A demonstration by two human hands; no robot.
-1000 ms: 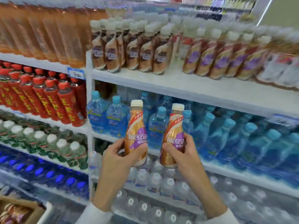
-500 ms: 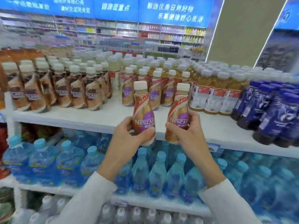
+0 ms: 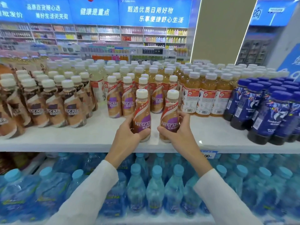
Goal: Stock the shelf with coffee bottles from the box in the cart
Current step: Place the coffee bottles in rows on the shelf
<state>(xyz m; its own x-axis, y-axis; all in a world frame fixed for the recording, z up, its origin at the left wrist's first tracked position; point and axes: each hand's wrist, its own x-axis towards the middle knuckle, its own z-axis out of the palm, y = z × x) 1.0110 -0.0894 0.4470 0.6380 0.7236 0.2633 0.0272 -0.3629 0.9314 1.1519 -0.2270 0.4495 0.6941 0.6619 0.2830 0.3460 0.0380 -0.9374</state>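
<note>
Right, both hands are wrapped tight: the left hand [image 3: 128, 135] curls its fingers and thumb round the lower body of the left coffee bottle [image 3: 142, 114], and the right hand [image 3: 180, 133] grips the right coffee bottle [image 3: 170, 114] the same way, thumb across the purple label. Both bottles stand upright, side by side with a narrow gap between them, cream caps up, bases down at the front part of the white shelf [image 3: 81, 140]; whether they actually rest on it is hard to tell. Just behind them stands the row of matching purple-label bottles [image 3: 128, 101]. To the left, brown-label coffee bottles [image 3: 53, 104] crowd the board; to the right come orange drink bottles [image 3: 204, 96], then dark blue bottles [image 3: 267, 114]. Below the shelf edge, by a price tag [image 3: 207, 154], blue-capped water bottles [image 3: 155, 189] fill the next level, with white sleeves [image 3: 90, 192] reaching over them.
</note>
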